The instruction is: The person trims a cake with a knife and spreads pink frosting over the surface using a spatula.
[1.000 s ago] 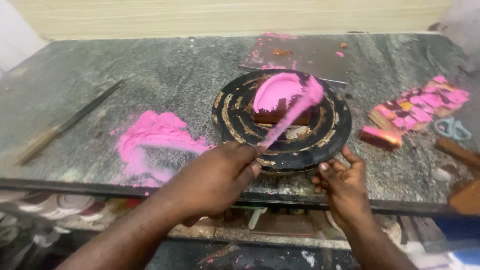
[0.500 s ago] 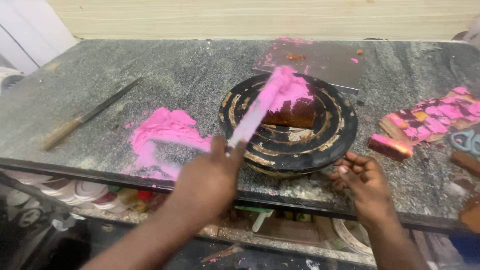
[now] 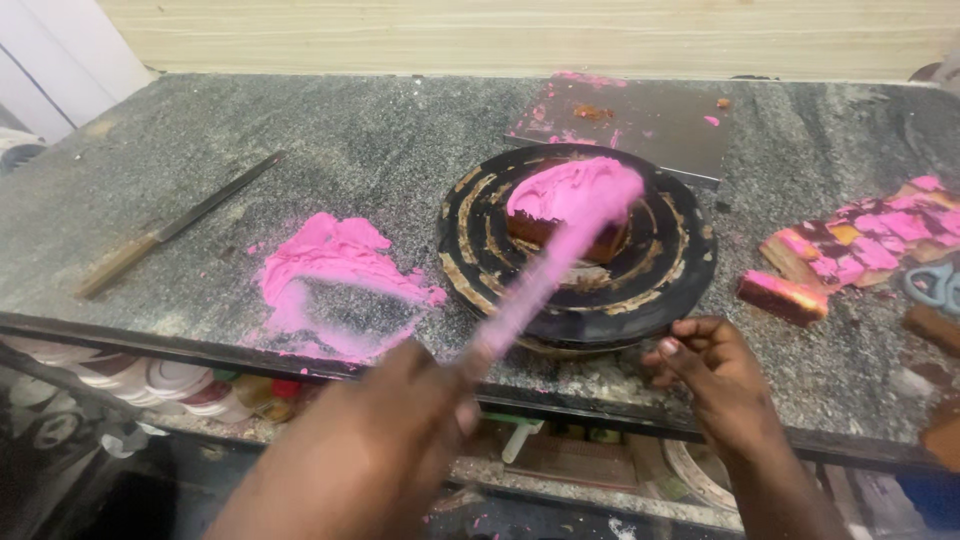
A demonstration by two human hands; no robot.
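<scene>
Gripping the handle of a long icing knife (image 3: pixel 545 285), the left hand (image 3: pixel 375 455) sits low at the near edge of the counter, blurred, its fingers closed round the grip; the blade, coated in pink, slants up and to the right until its tip meets the pink icing on top of the cake (image 3: pixel 570 205). Cake: a small brown block capped with a thick pink mound, standing near the middle of a round black turntable (image 3: pixel 670 270) streaked with pale rings. Right hand (image 3: pixel 705 365): fingers curled, fingertips touching the near right rim of the turntable, nothing else held. Counter (image 3: pixel 380 130): grey speckled stone, its front edge running just behind both hands. Heap of pink icing (image 3: pixel 335 265): smeared flat on the stone just left of the turntable, with a scraped bare patch in it. Long knife (image 3: pixel 175 225) with a wooden handle: lying slantwise well to the left, apart from the icing. Square metal sheet (image 3: pixel 640 120): behind the turntable, dotted with pink smears and crumbs. Cake offcuts (image 3: pixel 850 250): layered scraps with pink tops, heaped at the right, one slice nearest the turntable. Stacked dishes (image 3: pixel 175 385): on a shelf beneath the counter, at the left.
</scene>
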